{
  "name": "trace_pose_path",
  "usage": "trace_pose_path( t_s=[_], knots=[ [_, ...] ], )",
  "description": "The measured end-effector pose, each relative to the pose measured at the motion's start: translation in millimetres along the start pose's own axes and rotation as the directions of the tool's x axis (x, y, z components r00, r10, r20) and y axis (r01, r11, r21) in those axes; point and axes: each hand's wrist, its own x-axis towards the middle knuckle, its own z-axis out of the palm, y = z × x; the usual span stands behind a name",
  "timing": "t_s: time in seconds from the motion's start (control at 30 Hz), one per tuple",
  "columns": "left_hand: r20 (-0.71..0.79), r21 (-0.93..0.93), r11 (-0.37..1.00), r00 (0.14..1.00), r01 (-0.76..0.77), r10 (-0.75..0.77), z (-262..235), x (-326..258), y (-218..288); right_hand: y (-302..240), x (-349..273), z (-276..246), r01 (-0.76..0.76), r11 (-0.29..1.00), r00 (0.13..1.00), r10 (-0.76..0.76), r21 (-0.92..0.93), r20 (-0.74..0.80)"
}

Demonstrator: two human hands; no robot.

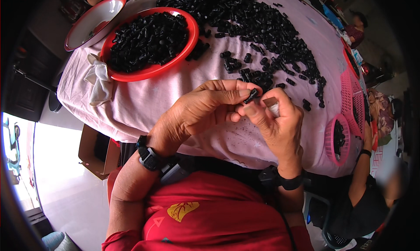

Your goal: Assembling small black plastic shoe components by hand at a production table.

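Above the near part of the cloth, my left hand [192,108] is closed, pinching a small black cylindrical part [250,95] between thumb and forefinger. My right hand [282,126] is closed too, its thumb tip close to that part. Between its thumb and curled fingers sits a small flat blade-like piece [270,101] with a white wrapping [274,109]. What its edge is like cannot be made out. Just beyond my hands, loose black parts [262,78] of the same kind lie scattered, merging into a large heap [218,10] farther back.
A red basin [192,45] full of black parts stands at the far left, beside an enamel basin [118,8]. Pink baskets [347,148] line the right edge of the pink cloth [144,106]. A co-worker's arm [361,176] is at the right. A cardboard box [92,148] sits lower left.
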Motion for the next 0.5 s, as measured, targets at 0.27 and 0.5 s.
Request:
trace_pose_path(
  t_s=[0.27,0.5],
  knots=[
    [-0.052,0.057,0.998,0.999,0.013,-0.01,1.8,0.0,-4.6,8.0,1.9,-0.7,-0.007,1.0,1.0,0.007,-0.004,0.016],
    [-0.067,0.047,0.999,0.998,0.021,-0.018,5.7,-1.2,-3.4,5.8,2.6,-1.3,-0.012,1.0,1.0,0.012,-0.006,0.024]
  ],
)
